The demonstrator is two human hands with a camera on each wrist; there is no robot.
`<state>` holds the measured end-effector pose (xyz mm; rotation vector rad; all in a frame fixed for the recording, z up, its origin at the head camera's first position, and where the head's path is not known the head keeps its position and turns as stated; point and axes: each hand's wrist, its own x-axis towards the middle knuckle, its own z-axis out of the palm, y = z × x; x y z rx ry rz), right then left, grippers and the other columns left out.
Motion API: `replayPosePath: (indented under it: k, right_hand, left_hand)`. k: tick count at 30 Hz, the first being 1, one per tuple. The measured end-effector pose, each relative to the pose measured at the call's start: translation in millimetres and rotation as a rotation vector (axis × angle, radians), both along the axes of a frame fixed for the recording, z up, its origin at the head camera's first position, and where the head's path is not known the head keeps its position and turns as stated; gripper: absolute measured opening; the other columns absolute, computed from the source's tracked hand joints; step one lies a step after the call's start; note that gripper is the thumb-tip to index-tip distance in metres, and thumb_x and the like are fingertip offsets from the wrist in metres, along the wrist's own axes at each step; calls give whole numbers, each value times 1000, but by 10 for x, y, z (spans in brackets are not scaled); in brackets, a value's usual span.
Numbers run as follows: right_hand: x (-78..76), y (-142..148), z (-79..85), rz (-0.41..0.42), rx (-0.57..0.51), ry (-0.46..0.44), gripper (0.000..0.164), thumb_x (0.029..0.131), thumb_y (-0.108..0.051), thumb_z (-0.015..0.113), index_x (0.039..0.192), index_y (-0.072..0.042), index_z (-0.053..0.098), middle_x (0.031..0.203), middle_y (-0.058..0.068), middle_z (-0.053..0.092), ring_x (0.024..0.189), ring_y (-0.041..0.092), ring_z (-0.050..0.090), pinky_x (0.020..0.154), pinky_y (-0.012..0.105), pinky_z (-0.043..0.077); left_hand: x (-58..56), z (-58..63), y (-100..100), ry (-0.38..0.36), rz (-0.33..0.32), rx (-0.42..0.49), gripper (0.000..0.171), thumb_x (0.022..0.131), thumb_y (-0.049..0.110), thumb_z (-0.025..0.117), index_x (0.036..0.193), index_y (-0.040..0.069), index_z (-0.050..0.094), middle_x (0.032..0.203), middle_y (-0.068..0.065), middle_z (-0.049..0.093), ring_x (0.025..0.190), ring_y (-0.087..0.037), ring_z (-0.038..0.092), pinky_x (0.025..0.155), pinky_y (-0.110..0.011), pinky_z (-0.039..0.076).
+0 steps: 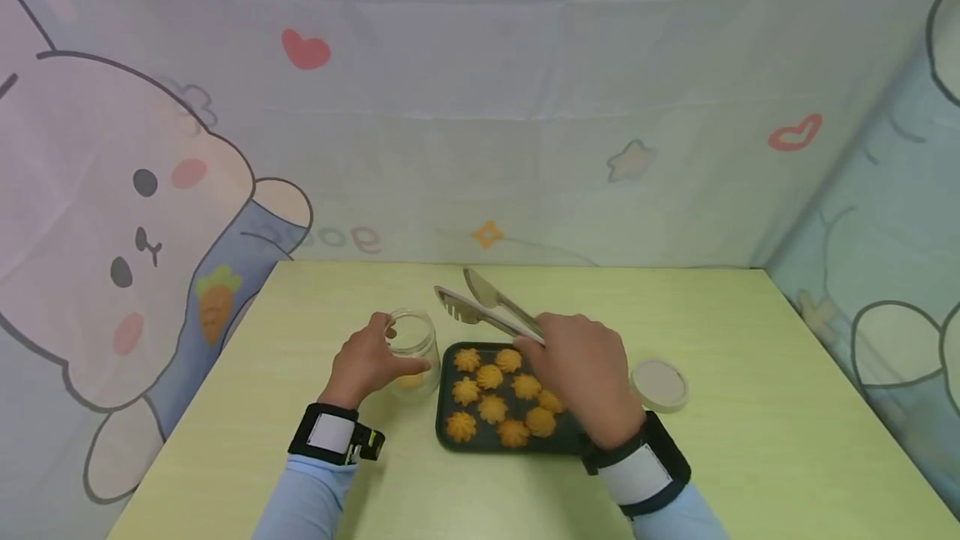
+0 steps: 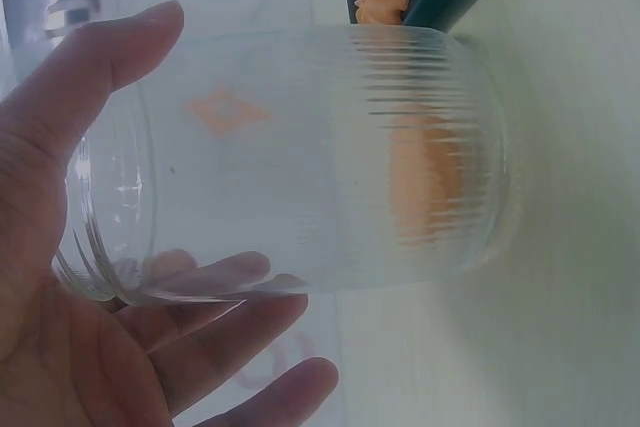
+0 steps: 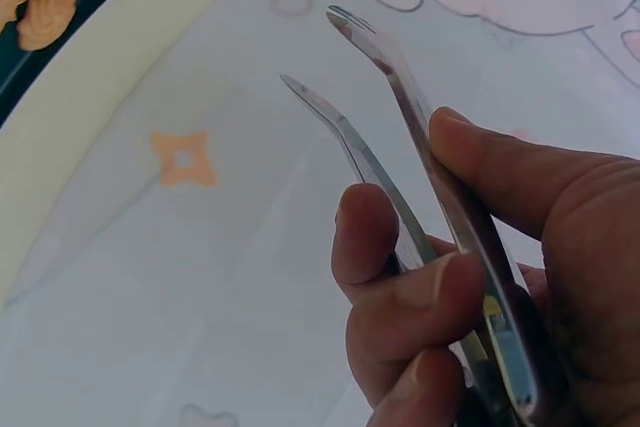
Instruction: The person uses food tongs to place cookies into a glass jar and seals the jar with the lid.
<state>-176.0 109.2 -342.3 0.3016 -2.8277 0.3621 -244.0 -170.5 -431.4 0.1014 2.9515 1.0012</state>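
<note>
My left hand point(image 1: 367, 363) grips a clear glass jar point(image 1: 426, 348) near its mouth, thumb on one side and fingers on the other. One piped cookie point(image 2: 425, 172) lies at the bottom of the jar, seen through the ribbed glass in the left wrist view. In my right hand point(image 1: 588, 373) are metal tongs point(image 1: 501, 317), held over the far edge of a dark baking tray point(image 1: 442, 423). The tongs' tips stand apart with nothing between them. Several golden piped cookies point(image 1: 492, 408) sit on the tray, part of which is hidden by the right hand and wrist.
A round whitish lid point(image 1: 660, 384) lies on the pale yellow table point(image 1: 765, 440) to the right of the tray. Behind the table hangs a cloth backdrop point(image 1: 480, 107) with printed cartoon figures and hearts.
</note>
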Motion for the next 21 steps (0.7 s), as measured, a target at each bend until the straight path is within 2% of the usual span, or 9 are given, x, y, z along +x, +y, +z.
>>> replayPosePath:
  k: [10,17,21]
  right_hand:
    - [20,242,-212,-76,-2,-102,36,94,-37,72,73,-11,60,55,1,49,46,18,46,43,31,33]
    - [44,332,-392,-99,27,-83,42,92,-35,75,65,-12,53,52,1,44,43,18,42,42,29,28]
    - [69,348,-472,-109,44,-104,43,90,-36,76,64,-12,53,51,1,44,42,18,43,42,29,27]
  left_hand:
    - [16,-10,13,5,1,-6,89,76,49,85,141,-1,48,134,-22,65,114,-44,65,88,-53,53]
    - [8,-1,13,5,6,-9,88,77,49,85,140,-1,49,134,-22,65,113,-43,65,87,-52,53]
    - [12,6,14,7,6,-11,88,77,49,85,140,-1,49,134,-22,65,113,-44,65,87,-53,53]
